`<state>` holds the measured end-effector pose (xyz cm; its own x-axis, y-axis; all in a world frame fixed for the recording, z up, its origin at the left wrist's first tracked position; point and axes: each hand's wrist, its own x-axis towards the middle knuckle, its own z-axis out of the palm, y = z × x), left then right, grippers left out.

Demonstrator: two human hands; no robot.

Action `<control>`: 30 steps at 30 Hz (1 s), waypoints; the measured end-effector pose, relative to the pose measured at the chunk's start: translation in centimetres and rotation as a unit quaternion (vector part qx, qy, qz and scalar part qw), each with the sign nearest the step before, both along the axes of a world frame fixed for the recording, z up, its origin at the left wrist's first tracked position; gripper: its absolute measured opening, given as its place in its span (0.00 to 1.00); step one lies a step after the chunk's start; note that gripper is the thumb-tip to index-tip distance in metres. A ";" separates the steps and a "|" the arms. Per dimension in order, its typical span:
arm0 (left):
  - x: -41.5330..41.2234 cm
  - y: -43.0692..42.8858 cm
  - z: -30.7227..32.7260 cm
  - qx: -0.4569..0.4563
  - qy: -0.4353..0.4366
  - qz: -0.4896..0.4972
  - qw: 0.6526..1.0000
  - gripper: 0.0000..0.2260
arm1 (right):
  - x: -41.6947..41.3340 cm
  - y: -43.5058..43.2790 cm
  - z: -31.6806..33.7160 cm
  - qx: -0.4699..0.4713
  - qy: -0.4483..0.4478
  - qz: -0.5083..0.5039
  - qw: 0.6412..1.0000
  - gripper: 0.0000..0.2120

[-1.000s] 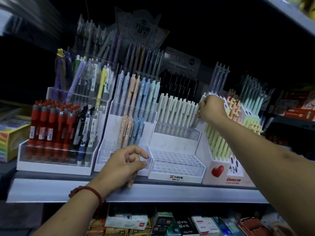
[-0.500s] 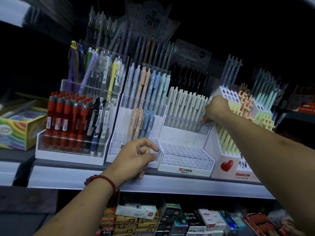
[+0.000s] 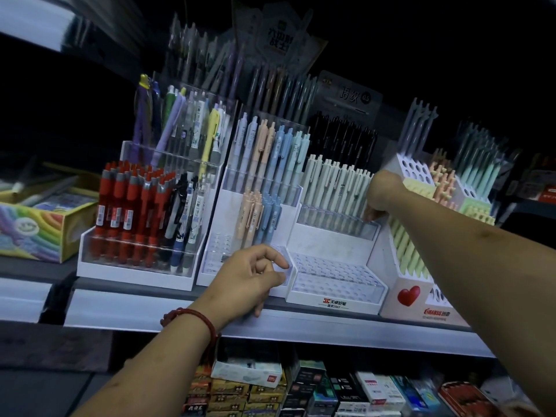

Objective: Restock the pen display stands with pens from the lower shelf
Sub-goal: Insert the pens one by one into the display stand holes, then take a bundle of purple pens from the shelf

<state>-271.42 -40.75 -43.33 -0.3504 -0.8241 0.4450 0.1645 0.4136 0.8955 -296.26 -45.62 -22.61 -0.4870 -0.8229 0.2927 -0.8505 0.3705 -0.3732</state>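
A: Report left hand (image 3: 255,275), fingers first.

B: Curled narrow. Thumb and forefinger pinched on the clear front corner of the pastel stand (image 3: 216,281), at the 3 o'clock end of its lowest tier. One lower finger pointed to 6 o'clock, tip down by the shelf lip (image 3: 135,308). Back of hand up, wrist straight, red bracelet (image 3: 192,319) round it, forearm in from 7 o'clock.

A: Proceed to right hand (image 3: 382,191).

B: Found at 2 o'clock from the left. Knuckles bent, back of hand toward the camera, fingertips turned to 6 o'clock at the clear rail of the white stand (image 3: 331,240). Set against the 3 o'clock end of the row of pale pens (image 3: 334,182). Grip on a pen: impossible to confirm, pads hidden behind the fist. Forearm stretched in from 4 o'clock, across the heart stand (image 3: 407,296).

A: Locate stock.

B: Pale pens upright in the white stand's upper tier, at 12 o'clock of its holed lower tray. Boxes (image 3: 301,386) at 6 o'clock on the lower shelf, under both forearms.
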 end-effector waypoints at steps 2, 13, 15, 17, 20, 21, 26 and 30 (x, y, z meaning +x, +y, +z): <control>-0.1 0.1 -0.1 -0.003 -0.005 0.009 1.000 0.03 | 0.3 0.2 -0.3 0.023 0.072 -0.006 0.997 0.19; 0.7 2.7 2.7 -0.004 -0.123 0.057 0.991 0.05 | 3.1 6.5 -6.0 -0.171 0.150 0.105 0.968 0.09; 2.2 3.6 3.4 -0.016 -0.160 0.077 0.984 0.06 | 5.4 8.8 -8.0 -0.195 0.171 0.191 0.947 0.14; 4.3 4.9 4.5 -0.027 -0.206 0.103 0.973 0.07 | 8.5 11.2 -9.5 -0.181 0.145 0.310 0.922 0.14; 8.3 7.5 6.3 -0.035 -0.337 0.135 0.931 0.11 | 13.3 14.1 -11.8 -0.126 0.130 0.423 0.888 0.13; 9.7 8.6 6.7 -0.046 -0.402 0.153 0.902 0.13 | 14.9 14.9 -12.6 -0.113 0.127 0.454 0.875 0.13; 17.4 15.0 6.0 -0.076 -0.639 0.276 0.714 0.16 | 22.5 17.5 -16.0 -0.047 0.112 0.573 0.811 0.19; 24.1 20.7 1.9 -0.011 -0.648 0.359 0.672 0.16 | 27.4 18.4 -18.7 -0.006 0.084 0.650 0.755 0.22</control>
<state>-247.34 -20.07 -41.38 0.0285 -0.9859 0.1649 -0.9962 -0.0145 0.0860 -268.89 -27.21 -41.26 0.7752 -0.5703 0.2719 -0.5282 -0.8211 -0.2165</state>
